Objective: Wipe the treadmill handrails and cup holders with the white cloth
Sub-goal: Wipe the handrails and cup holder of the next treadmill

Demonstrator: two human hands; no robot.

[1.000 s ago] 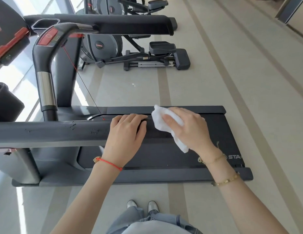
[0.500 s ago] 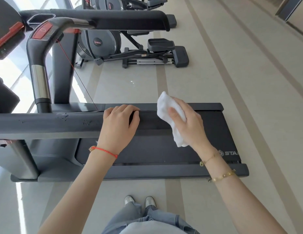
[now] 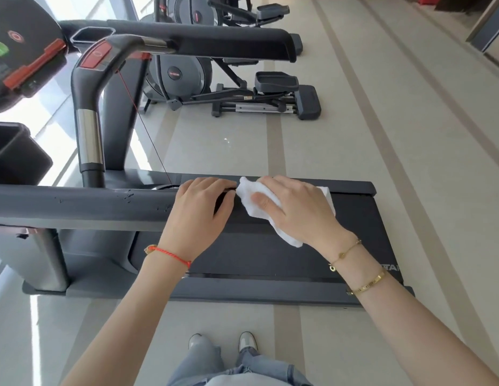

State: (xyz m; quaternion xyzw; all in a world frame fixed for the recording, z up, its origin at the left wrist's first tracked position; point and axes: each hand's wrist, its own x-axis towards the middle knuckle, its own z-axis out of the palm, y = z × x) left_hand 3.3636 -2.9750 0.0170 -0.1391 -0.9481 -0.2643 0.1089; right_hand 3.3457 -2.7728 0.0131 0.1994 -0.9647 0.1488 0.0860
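- Your L hand point(image 3: 199, 210) sits on the near rail point(image 3: 75, 204), fingers curled over its top, thumb on the near face. It's gripping the rail, nothing else in it.
- Your R hand point(image 3: 294, 207) is just right of it, at the rail's free end. Fingers lie fairly flat over the cloth point(image 3: 256, 201), thumb pressing the cloth's left part. Cloth is bunched under the palm, a tail hanging down toward you.
- Cloth nearly touches L fingertips, so the two hands are side by side w/ almost no gap.
- Near rail's long axis runs left-right across your view. Free end points right, the console end goes off left. Unwiped length, by my read, lies left of the cloth, so L hand is in the wipe path. R hand is the one for the stroke.
- Farther: curved grip point(image 3: 88, 107) stands beyond the rail, roughly upright.
- Far rail point(image 3: 215, 40) lies parallel to the near one, free end also right, well apart from both hands.
- Cup holder point(image 3: 92, 36) opens at the far rail's left end, another dark holder point(image 3: 14, 151) at left edge. Both left and far of the cloth.
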